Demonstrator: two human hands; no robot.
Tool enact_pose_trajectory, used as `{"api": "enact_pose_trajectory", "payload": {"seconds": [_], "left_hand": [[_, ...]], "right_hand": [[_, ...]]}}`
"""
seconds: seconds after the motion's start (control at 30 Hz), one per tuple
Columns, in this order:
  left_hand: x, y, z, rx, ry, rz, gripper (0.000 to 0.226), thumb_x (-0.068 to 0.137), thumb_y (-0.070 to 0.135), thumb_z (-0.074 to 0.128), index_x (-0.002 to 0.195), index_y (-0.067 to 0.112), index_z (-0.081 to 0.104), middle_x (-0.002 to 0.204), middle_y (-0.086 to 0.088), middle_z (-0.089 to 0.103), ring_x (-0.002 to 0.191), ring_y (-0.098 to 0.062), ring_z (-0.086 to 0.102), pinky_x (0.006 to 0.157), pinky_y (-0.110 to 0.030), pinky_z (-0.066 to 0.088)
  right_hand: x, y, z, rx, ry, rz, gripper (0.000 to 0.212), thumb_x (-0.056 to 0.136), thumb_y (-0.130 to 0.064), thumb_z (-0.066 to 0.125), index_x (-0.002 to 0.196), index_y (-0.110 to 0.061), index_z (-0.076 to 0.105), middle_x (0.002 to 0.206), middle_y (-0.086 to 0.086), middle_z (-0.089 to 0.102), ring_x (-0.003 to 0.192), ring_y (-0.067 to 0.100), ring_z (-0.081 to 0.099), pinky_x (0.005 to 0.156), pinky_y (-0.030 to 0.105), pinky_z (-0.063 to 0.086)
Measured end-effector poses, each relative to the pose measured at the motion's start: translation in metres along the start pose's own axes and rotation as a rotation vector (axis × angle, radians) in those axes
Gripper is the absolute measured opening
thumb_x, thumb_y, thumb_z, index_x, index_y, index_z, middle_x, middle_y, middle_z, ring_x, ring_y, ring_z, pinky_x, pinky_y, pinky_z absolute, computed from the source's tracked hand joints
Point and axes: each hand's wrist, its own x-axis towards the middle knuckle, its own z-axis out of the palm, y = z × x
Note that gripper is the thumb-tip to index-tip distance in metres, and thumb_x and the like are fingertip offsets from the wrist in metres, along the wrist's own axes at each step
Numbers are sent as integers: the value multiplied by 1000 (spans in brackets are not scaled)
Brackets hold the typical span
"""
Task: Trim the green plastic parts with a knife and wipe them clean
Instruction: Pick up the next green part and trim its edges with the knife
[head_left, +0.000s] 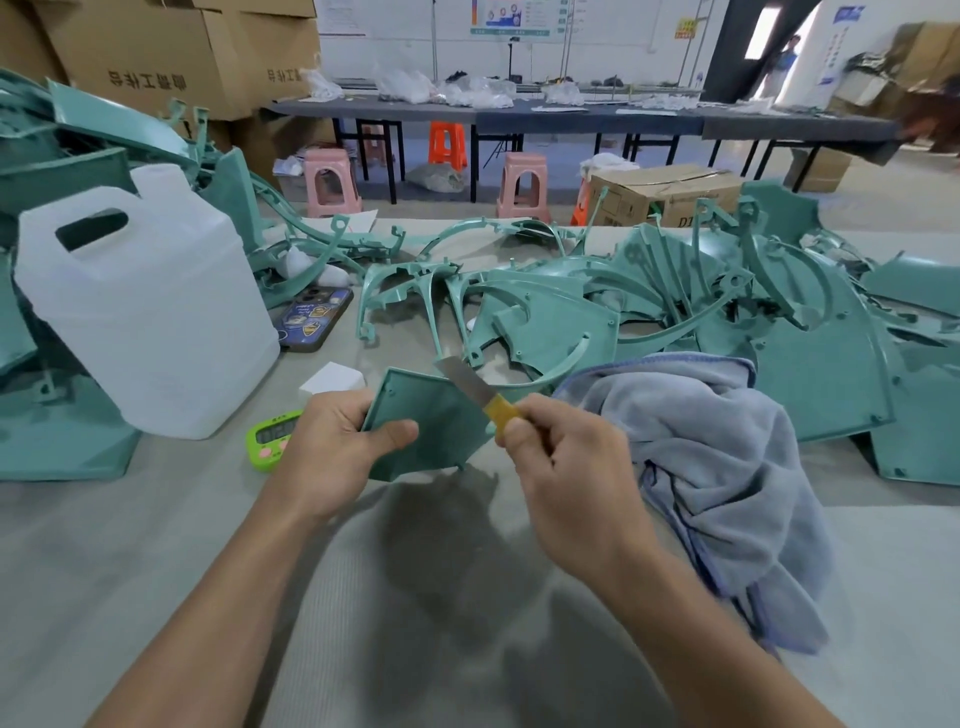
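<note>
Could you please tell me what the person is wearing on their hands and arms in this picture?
Nothing is worn: the left hand and right hand have no gloves, rings or wristbands, and the left forearm and right forearm are uncovered down to the frame's edge; no sleeve shows.

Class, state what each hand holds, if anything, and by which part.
The left hand grips a flat green plastic panel by its left edge. The right hand grips the knife by its yellow handle.

Flat green panel (426, 423) held up, tilted; knife (470, 385), steel blade, yellow handle, crosses its upper right edge; green parts (675, 306) heaped behind; grey-blue cloth (727, 467) crumpled at right.
</note>
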Motion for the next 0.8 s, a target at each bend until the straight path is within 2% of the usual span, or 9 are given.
{"api": "enact_pose_trajectory", "payload": {"seconds": [0.1, 0.2, 0.27, 0.37, 0.47, 0.53, 0.6, 0.73, 0.8], "left_hand": [[0, 2, 1, 4, -9, 13, 33, 86, 2, 73, 94, 33, 81, 92, 0, 80, 88, -29, 76, 79, -51, 62], [0, 4, 3, 12, -11, 23, 35, 87, 1, 73, 92, 34, 81, 92, 1, 80, 88, -24, 76, 81, -45, 61], [-1, 6, 4, 20, -7, 35, 36, 86, 1, 73, 90, 36, 82, 91, 2, 80, 86, -23, 76, 76, -40, 61], [-4, 8, 5, 36, 8, 43, 37, 87, 2, 74, 88, 38, 82, 86, -1, 79, 81, -30, 76, 63, -42, 63], [-7, 9, 7, 114, 10, 86, 34, 86, 4, 75, 87, 38, 80, 82, -3, 78, 78, -33, 74, 63, -52, 60], [-9, 10, 8, 182, 5, 148, 39, 84, 9, 76, 85, 47, 78, 78, 10, 77, 70, -14, 73, 62, -41, 59], [-12, 10, 9, 262, 33, 215, 43, 84, 9, 77, 82, 52, 75, 70, 21, 71, 61, 4, 60, 61, -24, 50], [-16, 14, 14, 388, 123, 330, 39, 85, 10, 76, 87, 48, 68, 62, 26, 61, 57, 6, 50, 52, -10, 36], [-19, 16, 17, 432, 131, 378, 40, 84, 9, 76, 85, 46, 62, 56, 27, 53, 53, 6, 46, 49, -7, 31]], "right_hand": [[12, 18, -17, 13, 69, 169, 32, 97, -19, 60, 66, -16, 62, 47, -14, 49, 43, 7, 39, 41, 20, 27], [20, 36, -36, -35, 174, 290, 39, 94, -11, 62, 56, -13, 54, 41, -10, 44, 43, 10, 36, 43, 23, 29], [17, 30, -36, 25, 193, 217, 33, 93, -15, 62, 60, -13, 60, 45, -7, 46, 45, 9, 36, 45, 26, 28], [9, 5, -17, 204, 67, 69, 24, 87, -25, 57, 68, -14, 65, 53, 8, 50, 45, 6, 34, 43, 30, 28], [8, 2, -10, 167, 6, 29, 28, 87, -25, 56, 67, -7, 62, 48, 2, 42, 43, 8, 31, 41, 24, 24], [12, 15, -20, 65, 50, 86, 30, 91, -21, 62, 66, -4, 60, 46, -4, 38, 44, 10, 31, 41, 22, 22], [17, 31, -35, -68, 118, 165, 35, 93, -18, 64, 63, -2, 55, 46, -3, 37, 48, 13, 31, 45, 25, 28], [15, 33, -47, 49, 191, 100, 29, 91, -23, 60, 65, -12, 63, 51, 0, 49, 51, 13, 39, 48, 31, 32], [9, 23, -41, 162, 124, 25, 23, 90, -25, 59, 69, -17, 65, 53, -3, 49, 49, 7, 38, 46, 24, 29]]}}
